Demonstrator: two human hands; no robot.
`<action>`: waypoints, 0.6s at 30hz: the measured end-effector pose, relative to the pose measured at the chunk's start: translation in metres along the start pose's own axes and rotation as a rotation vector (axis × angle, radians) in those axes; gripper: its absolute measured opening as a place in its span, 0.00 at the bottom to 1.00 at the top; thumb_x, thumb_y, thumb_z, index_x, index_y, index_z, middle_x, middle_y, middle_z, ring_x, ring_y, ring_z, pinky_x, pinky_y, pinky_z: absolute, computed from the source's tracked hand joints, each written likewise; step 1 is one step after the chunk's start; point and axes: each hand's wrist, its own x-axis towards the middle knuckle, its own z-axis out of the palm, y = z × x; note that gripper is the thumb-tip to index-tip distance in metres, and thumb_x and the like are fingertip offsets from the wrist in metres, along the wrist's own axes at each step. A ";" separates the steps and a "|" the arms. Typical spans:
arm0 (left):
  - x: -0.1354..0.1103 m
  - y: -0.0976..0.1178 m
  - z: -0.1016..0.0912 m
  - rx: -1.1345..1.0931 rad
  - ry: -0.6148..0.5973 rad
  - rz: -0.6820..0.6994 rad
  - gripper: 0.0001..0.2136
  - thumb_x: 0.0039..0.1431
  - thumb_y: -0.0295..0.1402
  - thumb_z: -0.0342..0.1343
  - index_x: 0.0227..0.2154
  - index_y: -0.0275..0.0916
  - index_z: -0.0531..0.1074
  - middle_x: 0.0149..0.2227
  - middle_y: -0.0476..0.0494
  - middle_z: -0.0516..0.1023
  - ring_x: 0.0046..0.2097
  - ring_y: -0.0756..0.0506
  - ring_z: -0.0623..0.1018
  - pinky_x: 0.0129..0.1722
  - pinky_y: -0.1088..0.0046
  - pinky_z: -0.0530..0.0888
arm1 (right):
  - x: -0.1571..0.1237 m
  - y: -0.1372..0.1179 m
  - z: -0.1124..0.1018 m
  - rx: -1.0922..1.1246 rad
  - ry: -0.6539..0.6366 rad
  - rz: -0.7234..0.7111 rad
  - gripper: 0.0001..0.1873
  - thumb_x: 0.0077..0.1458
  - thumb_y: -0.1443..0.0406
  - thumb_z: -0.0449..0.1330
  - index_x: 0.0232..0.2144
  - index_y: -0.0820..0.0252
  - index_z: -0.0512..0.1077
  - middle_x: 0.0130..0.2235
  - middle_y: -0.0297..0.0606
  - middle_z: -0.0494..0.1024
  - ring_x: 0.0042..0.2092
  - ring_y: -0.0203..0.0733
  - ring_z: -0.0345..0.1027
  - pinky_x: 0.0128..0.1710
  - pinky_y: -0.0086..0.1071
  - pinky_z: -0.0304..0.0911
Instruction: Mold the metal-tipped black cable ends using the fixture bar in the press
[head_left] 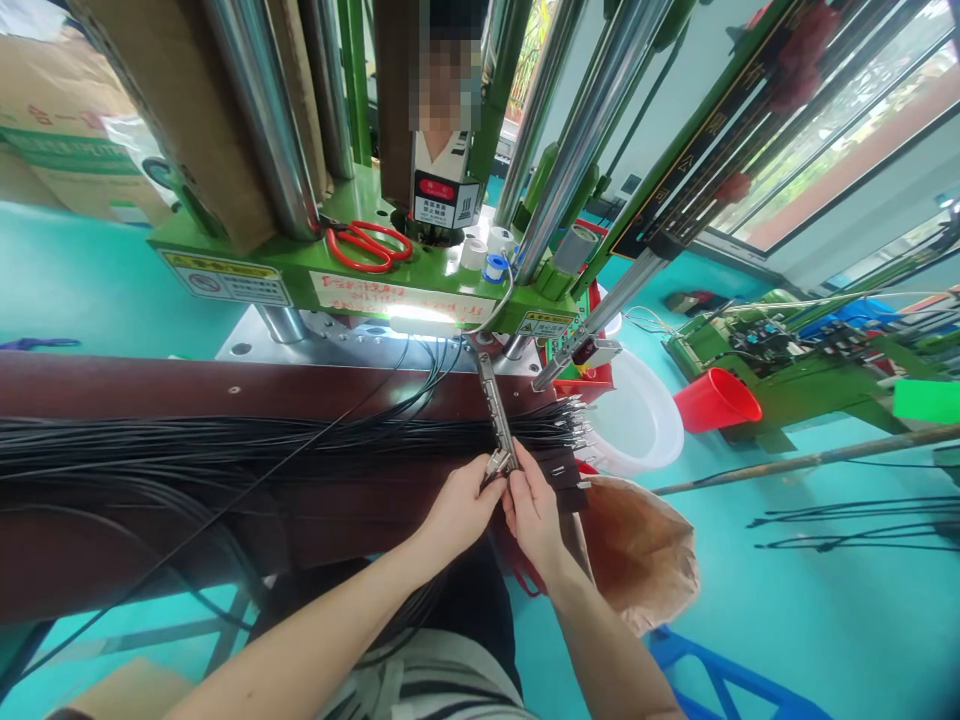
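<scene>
In front of my body, both hands meet at the near end of a narrow metal mould bar (493, 400) with small fittings along its length. The bar tilts away toward the machine. My right hand (536, 505) is closed around its near end. My left hand (463, 505) pinches a small shiny metal piece (495, 465) against that end; its exact kind is partly hidden by the fingers. Beneath the bar runs a bundle of black cables (262, 440), with bare metal connector ends (577, 425) to the right of my hands.
A green press (292, 265) stands ahead, with red-handled scissors (367, 246) and tape rolls (495, 267) on its ledge. Several cables enter its metal lower plate (330, 350). On the right are a white tub (667, 420), a paper bag (675, 560) and a red bucket (718, 402).
</scene>
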 end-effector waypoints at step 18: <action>0.003 0.006 -0.009 -0.243 0.007 -0.208 0.10 0.48 0.38 0.54 0.20 0.38 0.64 0.12 0.59 0.54 0.15 0.57 0.51 0.16 0.79 0.50 | 0.006 0.008 -0.012 0.203 -0.088 0.046 0.24 0.56 0.57 0.52 0.54 0.59 0.60 0.14 0.24 0.61 0.12 0.26 0.48 0.11 0.21 0.45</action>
